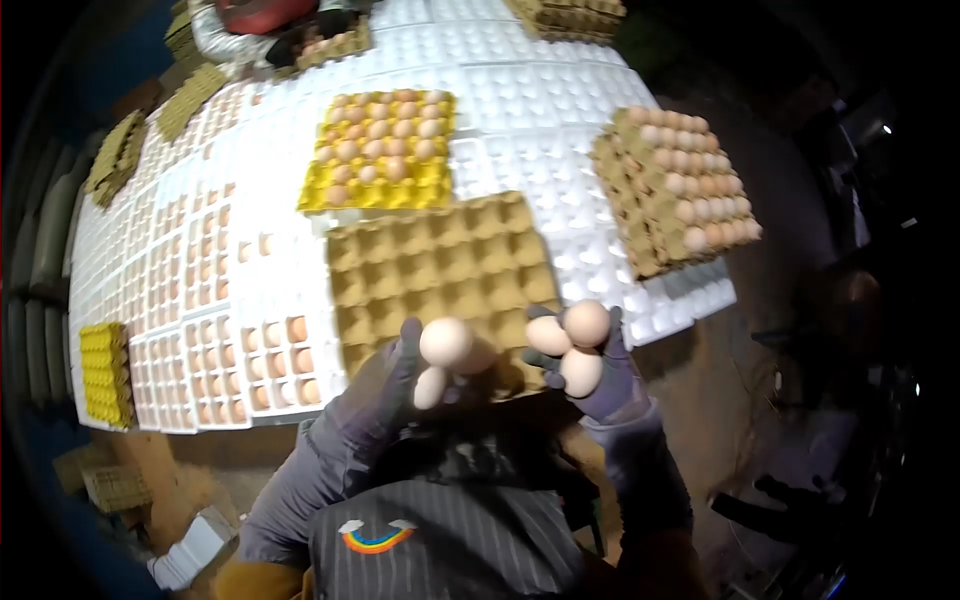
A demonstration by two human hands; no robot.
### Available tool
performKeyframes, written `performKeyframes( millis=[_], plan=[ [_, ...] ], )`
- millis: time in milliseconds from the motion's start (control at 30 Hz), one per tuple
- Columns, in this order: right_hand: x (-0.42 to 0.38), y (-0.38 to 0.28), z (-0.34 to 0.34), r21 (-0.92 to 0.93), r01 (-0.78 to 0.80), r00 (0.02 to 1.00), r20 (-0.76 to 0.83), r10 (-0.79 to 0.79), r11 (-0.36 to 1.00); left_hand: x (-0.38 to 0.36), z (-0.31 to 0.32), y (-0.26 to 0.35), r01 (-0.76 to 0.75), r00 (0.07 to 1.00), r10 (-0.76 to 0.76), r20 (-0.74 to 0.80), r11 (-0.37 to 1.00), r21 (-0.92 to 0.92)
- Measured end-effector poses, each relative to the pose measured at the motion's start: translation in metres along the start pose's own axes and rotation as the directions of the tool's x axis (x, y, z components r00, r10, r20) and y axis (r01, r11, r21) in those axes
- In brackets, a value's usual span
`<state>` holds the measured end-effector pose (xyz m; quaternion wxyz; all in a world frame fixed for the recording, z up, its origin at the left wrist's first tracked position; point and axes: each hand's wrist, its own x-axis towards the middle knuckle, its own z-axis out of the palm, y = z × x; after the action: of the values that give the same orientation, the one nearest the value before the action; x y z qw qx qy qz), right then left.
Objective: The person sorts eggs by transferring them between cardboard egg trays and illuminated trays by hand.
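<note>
My gloved left hand (395,370) is closed around a few eggs (446,343), held above the near edge of a brown pulp egg tray (440,255). That tray's cups show no eggs. To its right, my gloved right hand (610,385) grips three eggs (585,323) in a cluster over the tray's near right corner. Just beyond the brown tray sits a yellow egg tray (437,185) partly filled with eggs, its nearest row mostly bare. Fingers and eggs partly hide the brown tray's front edge.
White egg trays (560,175) cover the table, many at left holding eggs (297,328). A stack of brown trays (630,200) topped with eggs stands at right. Yellow trays (103,375) are stacked at the near left corner. Another person (235,40) works at the far side.
</note>
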<state>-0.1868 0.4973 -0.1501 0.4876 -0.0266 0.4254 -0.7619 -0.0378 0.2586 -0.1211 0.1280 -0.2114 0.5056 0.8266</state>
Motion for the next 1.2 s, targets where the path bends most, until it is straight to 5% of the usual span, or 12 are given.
performKeyframes(
  millis=[100,300,333,400,500,600,700,733,833,933,1133,1200],
  plan=[
    [0.019,0.018,0.044,-0.149,-0.062,0.997,-0.053,0.055,0.987,-0.039,-0.025,0.006,-0.322,0.932,0.354,-0.075,0.906,0.275],
    [0.098,0.065,0.162,-0.385,-0.144,0.969,0.133,0.209,0.912,-0.112,-0.162,-0.041,0.019,0.938,-0.074,-0.339,0.987,-0.162],
    [0.114,0.074,0.184,-0.546,-0.122,0.964,0.133,0.230,0.829,-0.120,-0.195,-0.064,-0.046,0.915,0.082,-0.396,0.994,0.099],
    [0.153,0.095,0.217,-0.628,-0.141,0.951,0.130,0.281,0.766,-0.138,-0.236,-0.058,-0.031,0.872,-0.051,-0.487,0.987,-0.159],
    [0.209,0.138,0.235,-0.586,-0.171,0.938,0.149,0.313,0.792,-0.150,-0.296,-0.058,-0.114,0.913,0.120,-0.390,0.993,0.038],
    [0.255,0.176,0.229,-0.898,0.259,0.965,0.250,-0.073,0.356,-0.157,-0.323,-0.038,-0.173,0.917,0.145,-0.371,0.984,-0.043],
    [0.263,0.190,0.245,-0.984,0.168,0.980,0.173,-0.098,-0.052,-0.141,-0.365,-0.053,-0.304,0.858,0.395,-0.329,0.906,0.295],
    [0.265,0.196,0.241,-0.956,0.234,0.966,0.249,-0.068,-0.177,-0.130,-0.387,-0.057,-0.226,0.949,0.165,-0.269,0.950,-0.216],
    [0.279,0.222,0.234,-0.797,0.192,0.958,0.279,-0.067,-0.572,-0.105,-0.403,-0.067,-0.232,0.939,0.254,-0.230,0.965,0.119],
    [0.283,0.235,0.236,-0.785,0.236,0.960,0.280,0.013,-0.572,-0.094,-0.411,-0.065,-0.310,0.853,0.513,-0.094,0.644,0.700],
    [0.285,0.257,0.270,-0.924,0.297,0.948,0.255,0.193,-0.239,-0.102,-0.401,-0.046,-0.230,0.940,0.236,-0.244,0.972,0.056],
    [0.291,0.268,0.256,-0.835,0.466,0.883,0.460,0.095,-0.293,-0.100,-0.406,-0.059,-0.255,0.892,0.332,-0.307,0.930,0.266]
  ],
)
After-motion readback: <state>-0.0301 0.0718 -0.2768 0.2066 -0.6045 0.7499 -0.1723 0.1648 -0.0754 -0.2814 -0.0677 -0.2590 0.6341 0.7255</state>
